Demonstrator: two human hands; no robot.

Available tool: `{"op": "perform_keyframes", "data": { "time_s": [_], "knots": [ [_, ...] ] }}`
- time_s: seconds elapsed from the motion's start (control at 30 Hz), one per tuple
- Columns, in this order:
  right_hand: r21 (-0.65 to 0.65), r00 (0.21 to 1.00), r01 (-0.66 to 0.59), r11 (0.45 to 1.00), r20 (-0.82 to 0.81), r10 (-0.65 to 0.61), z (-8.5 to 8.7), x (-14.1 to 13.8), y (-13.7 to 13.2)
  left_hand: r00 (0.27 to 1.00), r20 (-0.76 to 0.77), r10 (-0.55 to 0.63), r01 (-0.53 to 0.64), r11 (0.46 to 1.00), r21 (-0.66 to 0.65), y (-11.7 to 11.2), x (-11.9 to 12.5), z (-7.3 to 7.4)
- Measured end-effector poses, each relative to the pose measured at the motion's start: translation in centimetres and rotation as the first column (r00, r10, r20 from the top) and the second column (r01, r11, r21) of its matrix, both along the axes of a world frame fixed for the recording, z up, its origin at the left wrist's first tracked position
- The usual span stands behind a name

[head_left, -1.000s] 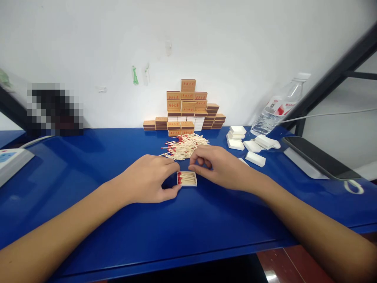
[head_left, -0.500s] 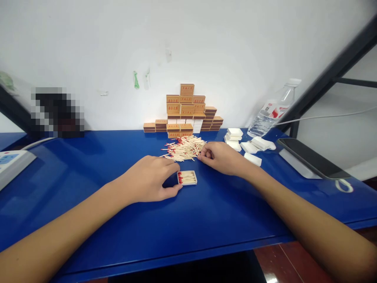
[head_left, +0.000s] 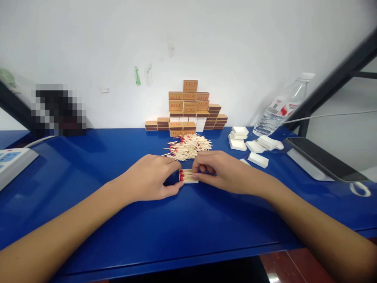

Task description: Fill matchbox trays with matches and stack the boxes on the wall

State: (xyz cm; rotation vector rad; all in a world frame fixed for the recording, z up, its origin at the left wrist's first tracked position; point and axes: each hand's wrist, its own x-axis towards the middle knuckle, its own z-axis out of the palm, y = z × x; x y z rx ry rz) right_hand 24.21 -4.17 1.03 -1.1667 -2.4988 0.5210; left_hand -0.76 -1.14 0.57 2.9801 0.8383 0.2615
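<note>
A small white matchbox tray [head_left: 188,182] lies on the blue table, holding a layer of red-headed matches [head_left: 186,175]. My left hand [head_left: 153,177] grips its left end between thumb and fingers. Over the tray's right end, the thumb and fingertips of my right hand [head_left: 218,173] are pinched on matches; how many is hidden by the fingers. Just behind the tray spreads a loose pile of matches [head_left: 188,147], most heads pointing left.
Orange-brown matchboxes [head_left: 190,106] are stacked against the wall. White empty trays [head_left: 258,160] lie to the right, near a tilted water bottle [head_left: 275,110] and a propped phone [head_left: 324,159]. A white device [head_left: 17,161] with blue panels sits at the left edge.
My right hand has moved from the pile's right side toward me and left, over the tray. My left hand keeps its grip on the tray. The view has shifted slightly.
</note>
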Motion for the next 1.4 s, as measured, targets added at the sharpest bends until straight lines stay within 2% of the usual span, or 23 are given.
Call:
{"op": "perform_keyframes", "data": {
  "time_s": [0.13,0.33,0.5,0.67,0.77,0.87,0.97,1.07,1.23,1.4],
  "knots": [
    [0.026,1.0,0.003,1.0,-0.029,-0.002,0.2,0.3,0.0,1.0,0.001,-0.006,0.006,1.0,0.01,-0.1,0.1,0.0],
    [-0.024,0.999,-0.034,0.999,-0.032,0.034,0.2,0.1,0.1,1.0,0.012,-0.011,0.011,1.0,0.02,-0.1,0.0,-0.1],
    [0.068,0.998,-0.008,0.998,-0.068,0.013,-0.1,0.5,0.5,1.0,-0.002,-0.006,0.006,1.0,0.009,0.0,0.0,0.0],
    [0.012,0.995,-0.069,0.998,-0.074,0.07,-0.3,0.7,0.8,1.0,0.001,-0.008,0.008,1.0,0.018,0.1,0.0,0.0],
    [0.066,0.991,0.051,0.996,-0.129,-0.042,-0.5,0.9,1.2,1.0,0.008,-0.005,0.005,1.0,0.025,0.0,0.0,0.0],
    [0.192,0.978,0.173,0.966,-0.154,-0.144,-1.5,0.8,2.0,1.0,0.015,-0.015,0.015,1.0,0.018,-0.1,0.1,-0.2],
    [0.298,0.981,0.192,0.935,-0.069,-0.18,-2.7,0.2,2.9,0.999,0.027,-0.035,0.035,0.999,-0.001,-0.4,0.2,-0.3],
    [0.319,0.976,0.194,0.928,0.03,-0.215,-3.2,-0.3,3.6,0.999,0.027,-0.031,0.032,0.999,-0.017,-0.5,0.3,-0.4],
    [0.324,0.957,0.209,0.922,0.128,-0.262,-2.9,0.1,4.0,0.999,0.023,-0.031,0.032,0.999,-0.024,-0.5,0.3,-0.4],
    [0.265,0.948,0.213,0.941,0.179,-0.264,-2.5,1.4,4.0,0.999,0.019,-0.027,0.027,0.999,-0.018,-0.3,0.3,-0.3]
  ]
}}
